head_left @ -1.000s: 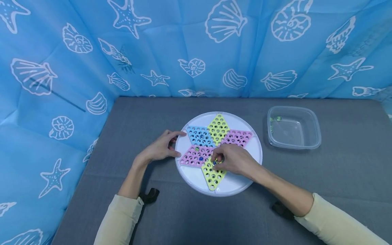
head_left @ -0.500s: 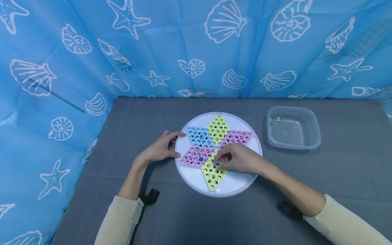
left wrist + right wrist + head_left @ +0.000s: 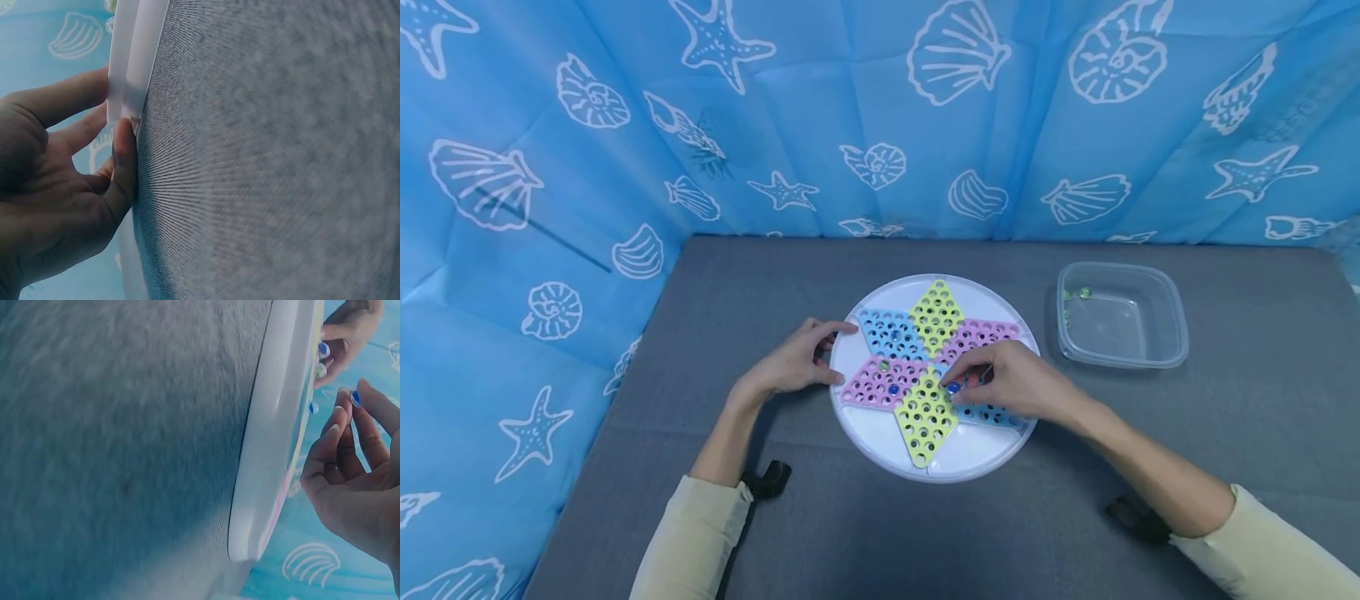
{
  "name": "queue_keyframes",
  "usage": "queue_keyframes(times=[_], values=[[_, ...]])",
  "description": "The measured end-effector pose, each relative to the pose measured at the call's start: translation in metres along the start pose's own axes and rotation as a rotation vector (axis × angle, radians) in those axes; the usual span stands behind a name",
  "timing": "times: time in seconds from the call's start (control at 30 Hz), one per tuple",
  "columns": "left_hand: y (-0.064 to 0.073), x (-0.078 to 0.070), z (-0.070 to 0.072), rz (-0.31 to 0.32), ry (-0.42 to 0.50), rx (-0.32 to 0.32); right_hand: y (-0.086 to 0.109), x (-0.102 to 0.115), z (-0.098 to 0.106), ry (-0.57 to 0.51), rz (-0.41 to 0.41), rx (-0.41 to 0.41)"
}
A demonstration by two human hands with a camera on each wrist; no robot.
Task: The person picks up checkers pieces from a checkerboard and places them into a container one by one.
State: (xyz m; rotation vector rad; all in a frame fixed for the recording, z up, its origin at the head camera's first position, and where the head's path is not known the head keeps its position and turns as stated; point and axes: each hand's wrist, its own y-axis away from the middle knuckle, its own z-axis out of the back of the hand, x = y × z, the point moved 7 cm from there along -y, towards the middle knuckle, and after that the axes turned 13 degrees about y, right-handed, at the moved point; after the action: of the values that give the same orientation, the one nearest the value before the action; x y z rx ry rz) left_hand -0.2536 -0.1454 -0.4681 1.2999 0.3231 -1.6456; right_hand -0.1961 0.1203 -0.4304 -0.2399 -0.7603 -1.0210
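Observation:
In the head view a round white Chinese checkers board (image 3: 868, 437) with a star of yellow, pink and blue hole patches lies on the grey table. My right hand (image 3: 1018, 379) pinches a blue marble (image 3: 953, 387) between thumb and fingertips, over the board's centre right. The right wrist view shows the pinched marble (image 3: 355, 399) above the board's surface. My left hand (image 3: 790, 358) rests against the board's left rim, thumb and index finger spread apart. Another blue marble (image 3: 893, 389) and a green marble (image 3: 883, 366) sit in the left pink patch. A clear bluish marble (image 3: 895, 335) sits in the blue patch.
To the right of the board stands a clear plastic container (image 3: 1123, 354) with several green marbles (image 3: 1085, 292) at its left side. A blue curtain (image 3: 820, 117) printed with white shells hangs behind and to the left of the grey table (image 3: 880, 542).
My right hand has moved up and right across the board with the blue marble, from the lower yellow patch toward the centre right. The left hand keeps its place on the rim.

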Motion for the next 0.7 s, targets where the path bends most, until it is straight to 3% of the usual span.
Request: queue_keyframes(times=[0.33, 0.7], values=[[-0.001, 0.001, 0.001, 0.011, 0.009, 0.004, 0.011, -0.016, 0.018, 0.031, -0.08, -0.051], [-0.001, 0.0, 0.0, -0.003, 0.019, 0.002, 0.024, -0.023, 0.03, 0.038, -0.045, -0.095]])
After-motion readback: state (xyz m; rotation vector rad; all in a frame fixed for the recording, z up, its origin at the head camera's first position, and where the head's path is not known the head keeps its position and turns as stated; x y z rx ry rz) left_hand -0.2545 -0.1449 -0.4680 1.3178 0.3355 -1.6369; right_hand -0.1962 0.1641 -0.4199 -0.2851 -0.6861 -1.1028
